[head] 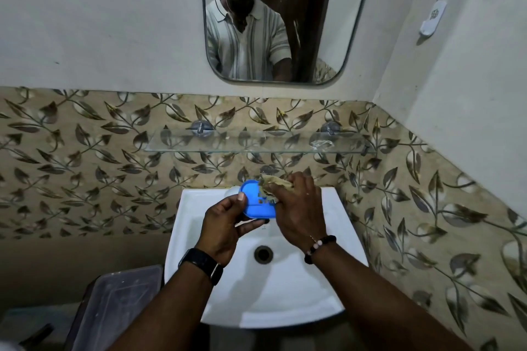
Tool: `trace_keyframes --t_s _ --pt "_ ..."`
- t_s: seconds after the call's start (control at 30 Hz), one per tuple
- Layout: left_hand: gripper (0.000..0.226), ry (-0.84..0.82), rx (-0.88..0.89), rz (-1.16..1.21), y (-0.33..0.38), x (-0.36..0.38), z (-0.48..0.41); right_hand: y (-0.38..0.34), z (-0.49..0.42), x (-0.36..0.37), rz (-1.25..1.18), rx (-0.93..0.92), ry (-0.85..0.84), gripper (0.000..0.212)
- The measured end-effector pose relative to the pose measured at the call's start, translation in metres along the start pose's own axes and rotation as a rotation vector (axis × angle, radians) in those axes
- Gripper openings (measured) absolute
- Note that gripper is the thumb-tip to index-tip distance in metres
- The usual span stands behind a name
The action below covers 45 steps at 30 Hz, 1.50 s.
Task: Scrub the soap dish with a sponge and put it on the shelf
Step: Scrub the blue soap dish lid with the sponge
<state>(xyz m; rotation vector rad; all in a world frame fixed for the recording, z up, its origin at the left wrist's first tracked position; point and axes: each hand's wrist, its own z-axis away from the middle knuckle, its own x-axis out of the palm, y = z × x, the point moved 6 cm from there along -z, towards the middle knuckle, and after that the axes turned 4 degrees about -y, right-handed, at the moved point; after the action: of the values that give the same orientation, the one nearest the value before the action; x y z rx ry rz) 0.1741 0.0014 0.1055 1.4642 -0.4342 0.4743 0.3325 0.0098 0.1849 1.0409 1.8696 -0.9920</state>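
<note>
Just left hand (225, 218) cupping soap dish (256, 200), right hand (296, 208) pressing sponge (275, 182)

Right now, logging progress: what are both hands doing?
Left hand: closed on the blue soap dish.
Right hand: closed on the sponge, pressed against the dish.

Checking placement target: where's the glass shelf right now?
In the head view the glass shelf is mounted on the leaf-patterned tile wall, centre frame, below the mirror and above the white sink, just beyond the blue soap dish.
</note>
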Motion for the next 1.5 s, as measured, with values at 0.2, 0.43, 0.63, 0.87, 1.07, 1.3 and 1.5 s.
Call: trace_keyframes --t_s 0.2,0.43,0.63,0.87,1.07,1.3,1.5 --pt "0.02 0.037 0.057 -0.058 0.012 -0.008 -0.004 -0.014 0.017 0.007 -0.018 -0.298 -0.069 0.057" --pt "0.016 0.019 0.103 -0.047 0.024 -0.009 -0.006 0.021 0.008 -0.004 0.032 0.045 0.136 0.049" --pt "0.029 -0.035 0.11 -0.141 0.016 0.002 -0.004 -0.009 0.007 0.004 -0.19 -0.047 0.043 0.056" --pt "0.033 0.005 0.122 -0.107 0.02 -0.013 -0.003 -0.009 0.022 0.012 0.078 -0.286 0.034 0.045" --pt "0.034 -0.079 0.194 -0.169 0.027 -0.011 -0.001 0.04 0.01 0.02 -0.31 0.389 -0.036 0.012" --pt "0.041 -0.213 0.249 -0.478 0.04 -0.002 0.002 0.044 0.008 0.028 -1.308 0.448 -0.169 0.062" --pt "0.035 -0.309 0.364 -0.787 0.051 0.007 0.005 0.035 0.007 0.027 -1.319 0.314 -0.323 0.04"
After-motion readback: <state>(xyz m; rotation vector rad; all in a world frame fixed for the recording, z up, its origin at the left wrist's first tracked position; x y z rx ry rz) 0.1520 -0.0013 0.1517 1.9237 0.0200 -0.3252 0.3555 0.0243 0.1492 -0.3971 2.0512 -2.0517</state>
